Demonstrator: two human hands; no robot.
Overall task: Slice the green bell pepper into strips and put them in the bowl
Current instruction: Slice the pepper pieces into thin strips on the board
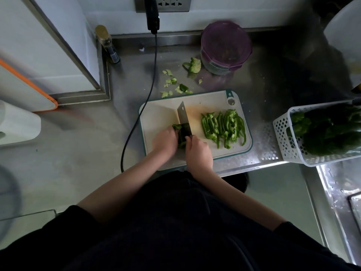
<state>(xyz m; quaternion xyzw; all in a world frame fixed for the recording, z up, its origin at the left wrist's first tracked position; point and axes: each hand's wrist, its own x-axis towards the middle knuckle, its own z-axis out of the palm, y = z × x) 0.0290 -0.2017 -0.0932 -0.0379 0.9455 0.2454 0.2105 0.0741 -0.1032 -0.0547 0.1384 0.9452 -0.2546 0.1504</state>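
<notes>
A white cutting board (162, 116) with a teal rim lies on the steel counter. My left hand (164, 142) holds down a piece of green bell pepper (180, 133) on the board with curled fingers. My right hand (198, 151) grips the handle of a cleaver (183, 118), whose blade stands against the pepper piece just right of my left hand. A pile of green pepper strips (223, 127) lies on the right half of the board. No bowl is clearly in view.
Pepper core and seed scraps (192, 65) lie on the counter behind the board. A purple-lidded container (225, 45) stands at the back. A white perforated basket (285, 137) with dark green peppers sits at the right. A black cable (148, 94) runs left of the board.
</notes>
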